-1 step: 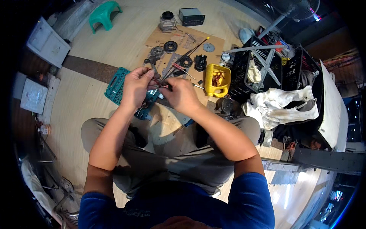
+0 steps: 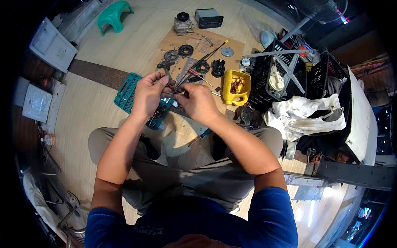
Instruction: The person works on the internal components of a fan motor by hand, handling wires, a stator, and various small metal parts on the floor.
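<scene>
My left hand is closed, thumb and fingers pinched on a small dark part with thin reddish wires. Opposite it, my right hand pinches the same small part from the right. My fingers cover most of it, so its exact kind is hidden. Below and behind the hands lies an open teal socket-set case. A red-handled screwdriver rests on the cardboard just beyond my right hand. To the right stands a yellow cut-open jug with reddish wire scraps inside.
Cardboard carries a black ring, a round metal disc and a black housing. Beyond are a metal compressor-like unit, a car stereo-like box and a green stool. Black crates and a white cloth crowd the right.
</scene>
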`<act>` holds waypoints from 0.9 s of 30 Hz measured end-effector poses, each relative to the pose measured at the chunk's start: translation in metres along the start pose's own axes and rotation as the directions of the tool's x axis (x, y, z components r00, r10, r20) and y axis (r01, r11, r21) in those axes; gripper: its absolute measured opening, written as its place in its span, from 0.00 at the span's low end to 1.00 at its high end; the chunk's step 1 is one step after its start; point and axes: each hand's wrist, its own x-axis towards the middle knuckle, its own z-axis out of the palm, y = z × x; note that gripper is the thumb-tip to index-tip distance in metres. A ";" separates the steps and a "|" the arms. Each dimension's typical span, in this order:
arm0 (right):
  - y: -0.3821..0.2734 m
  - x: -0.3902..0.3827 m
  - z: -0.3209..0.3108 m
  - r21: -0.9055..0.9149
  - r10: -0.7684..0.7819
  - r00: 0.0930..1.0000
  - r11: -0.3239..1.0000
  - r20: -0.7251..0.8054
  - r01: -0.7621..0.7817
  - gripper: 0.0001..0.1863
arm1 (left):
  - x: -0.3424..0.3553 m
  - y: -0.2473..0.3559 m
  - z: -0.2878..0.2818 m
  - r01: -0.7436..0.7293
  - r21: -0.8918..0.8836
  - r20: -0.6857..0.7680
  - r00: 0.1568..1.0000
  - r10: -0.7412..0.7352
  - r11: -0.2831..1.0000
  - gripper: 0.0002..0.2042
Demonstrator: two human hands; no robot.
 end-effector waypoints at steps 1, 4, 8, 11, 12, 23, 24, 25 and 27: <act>0.000 0.001 0.000 -0.002 -0.004 1.000 1.000 -0.012 0.004 0.09 | -0.001 0.001 -0.003 -0.002 0.001 -0.007 1.000 0.002 1.000 0.07; -0.004 0.002 -0.003 -0.025 0.047 0.999 0.999 -0.004 -0.047 0.09 | -0.004 0.001 -0.003 -0.004 0.039 0.009 1.000 0.004 0.999 0.06; -0.007 0.001 -0.002 0.015 0.041 0.996 0.999 -0.077 -0.040 0.09 | -0.009 0.005 0.008 -0.231 0.321 -0.091 0.958 0.272 0.919 0.04; -0.012 -0.001 0.002 0.072 -0.019 0.994 0.997 -0.106 0.026 0.09 | -0.007 0.003 0.010 -0.311 0.229 -0.148 0.926 0.348 0.923 0.04; -0.015 -0.004 0.007 0.205 0.088 0.994 0.976 -0.060 -0.074 0.09 | -0.006 0.003 0.010 -0.304 0.086 -0.187 0.930 0.315 0.949 0.05; 0.000 0.011 0.011 0.720 0.300 0.885 0.517 0.356 -0.464 0.09 | -0.007 0.013 -0.014 -0.083 -0.436 -0.025 0.997 0.080 0.896 0.07; 0.011 0.015 0.014 0.733 0.248 0.916 0.549 0.317 -0.402 0.08 | -0.006 0.014 -0.017 -0.074 -0.388 0.016 0.996 0.087 0.919 0.07; 0.017 0.020 0.011 0.733 0.249 0.915 0.548 0.316 -0.402 0.08 | -0.005 0.015 -0.018 -0.067 -0.338 0.057 0.994 0.092 0.939 0.07; 0.021 0.025 0.003 0.521 0.157 0.950 0.806 0.270 -0.281 0.08 | -0.001 0.015 -0.022 -0.093 -0.271 0.060 0.992 0.113 0.958 0.06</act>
